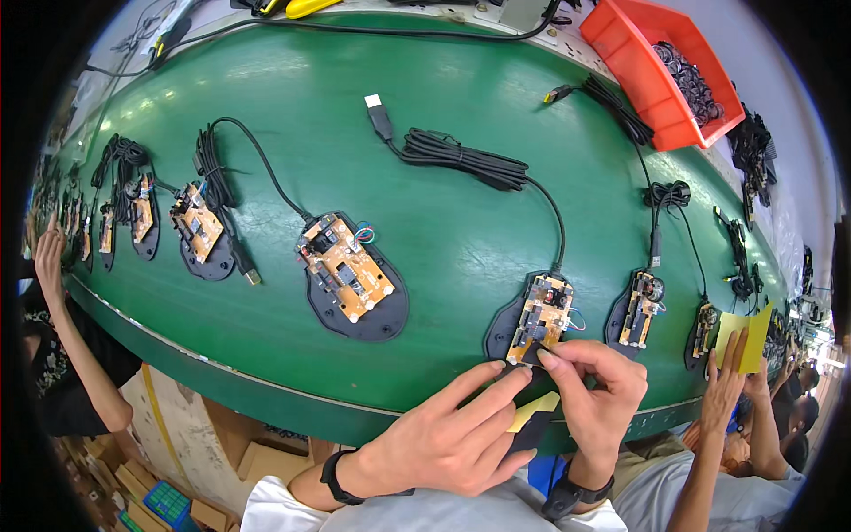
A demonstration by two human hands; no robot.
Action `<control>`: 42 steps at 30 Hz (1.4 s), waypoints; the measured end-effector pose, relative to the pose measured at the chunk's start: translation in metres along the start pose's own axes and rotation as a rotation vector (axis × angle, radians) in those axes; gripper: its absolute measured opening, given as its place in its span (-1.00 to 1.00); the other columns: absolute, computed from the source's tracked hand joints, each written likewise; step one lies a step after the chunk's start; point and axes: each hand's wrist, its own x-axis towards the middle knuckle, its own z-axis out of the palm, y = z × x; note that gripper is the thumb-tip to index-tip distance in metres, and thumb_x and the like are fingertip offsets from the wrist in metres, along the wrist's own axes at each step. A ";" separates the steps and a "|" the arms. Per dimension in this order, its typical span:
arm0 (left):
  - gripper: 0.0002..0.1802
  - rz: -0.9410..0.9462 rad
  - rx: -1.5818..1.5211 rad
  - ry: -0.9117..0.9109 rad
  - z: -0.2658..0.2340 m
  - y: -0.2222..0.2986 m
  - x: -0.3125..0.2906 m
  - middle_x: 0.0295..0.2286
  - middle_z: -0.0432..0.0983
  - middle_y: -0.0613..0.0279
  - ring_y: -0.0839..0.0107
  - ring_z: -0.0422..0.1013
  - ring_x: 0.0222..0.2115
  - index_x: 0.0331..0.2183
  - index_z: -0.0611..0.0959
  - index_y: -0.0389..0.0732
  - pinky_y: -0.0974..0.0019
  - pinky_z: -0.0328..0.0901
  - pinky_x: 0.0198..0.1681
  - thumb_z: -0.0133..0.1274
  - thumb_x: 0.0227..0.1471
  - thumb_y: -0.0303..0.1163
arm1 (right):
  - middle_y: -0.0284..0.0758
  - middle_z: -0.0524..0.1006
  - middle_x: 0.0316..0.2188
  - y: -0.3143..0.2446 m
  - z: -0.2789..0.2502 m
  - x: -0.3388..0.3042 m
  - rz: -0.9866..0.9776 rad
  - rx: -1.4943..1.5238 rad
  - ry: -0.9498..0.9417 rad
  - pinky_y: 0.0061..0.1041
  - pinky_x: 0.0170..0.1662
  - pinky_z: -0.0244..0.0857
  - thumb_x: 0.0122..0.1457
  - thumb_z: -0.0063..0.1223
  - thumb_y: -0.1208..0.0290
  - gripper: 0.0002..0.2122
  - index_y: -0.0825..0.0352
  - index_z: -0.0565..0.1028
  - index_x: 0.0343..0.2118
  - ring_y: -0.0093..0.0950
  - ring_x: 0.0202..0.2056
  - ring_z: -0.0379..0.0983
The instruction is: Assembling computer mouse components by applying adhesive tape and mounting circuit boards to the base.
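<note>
An opened computer mouse (542,306), a black base with a tan circuit board and a coiled cable (465,160), lies on the table in front of me. Over the near end of its board, my right hand (598,390) pinches a small black piece (532,355) between thumb and index finger. My left hand (452,434) reaches in beside it, its index and middle fingertips at the base's near edge. A yellow sheet (534,412) with dark parts is held in the left hand's lower fingers, partly hidden.
Several more opened mice, such as one at left (350,275) and one at right (636,310), line the green table (266,71). A red bin (620,53) of small dark parts stands far right. Co-workers' hands show at left (49,257) and right, there with a yellow sheet (749,337).
</note>
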 end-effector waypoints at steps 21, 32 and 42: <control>-0.57 -0.076 0.002 -0.050 -0.002 0.000 0.016 -0.39 0.53 -0.07 -0.06 0.51 0.00 -0.58 0.61 -0.43 -0.08 0.47 0.05 0.35 -0.12 -0.20 | -0.36 0.60 -0.59 -0.015 0.016 -0.002 -0.004 -0.198 0.126 -0.59 -0.62 0.11 0.03 0.39 0.64 -0.89 0.37 0.66 -0.38 -0.66 -0.68 0.33; -0.60 -0.091 0.000 -0.069 -0.006 0.001 0.016 -0.37 0.54 -0.09 -0.04 0.50 0.02 -0.54 0.64 -0.44 -0.08 0.46 0.07 0.35 -0.12 -0.23 | -0.29 0.35 -0.19 0.000 0.022 -0.007 -0.161 -0.379 0.261 -0.49 -0.37 0.10 -0.09 0.47 0.58 -0.82 0.26 0.69 -0.39 -0.46 -0.34 0.26; -0.58 -0.080 -0.042 -0.057 -0.006 -0.001 0.015 -0.34 0.53 -0.14 -0.10 0.50 0.00 -0.51 0.63 -0.48 -0.10 0.46 0.07 0.35 -0.10 -0.24 | -0.14 0.35 -0.04 0.002 0.027 -0.001 -0.057 -0.356 0.250 -0.26 0.06 0.19 -0.05 0.42 0.49 -0.46 0.32 0.47 0.05 -0.19 0.02 0.29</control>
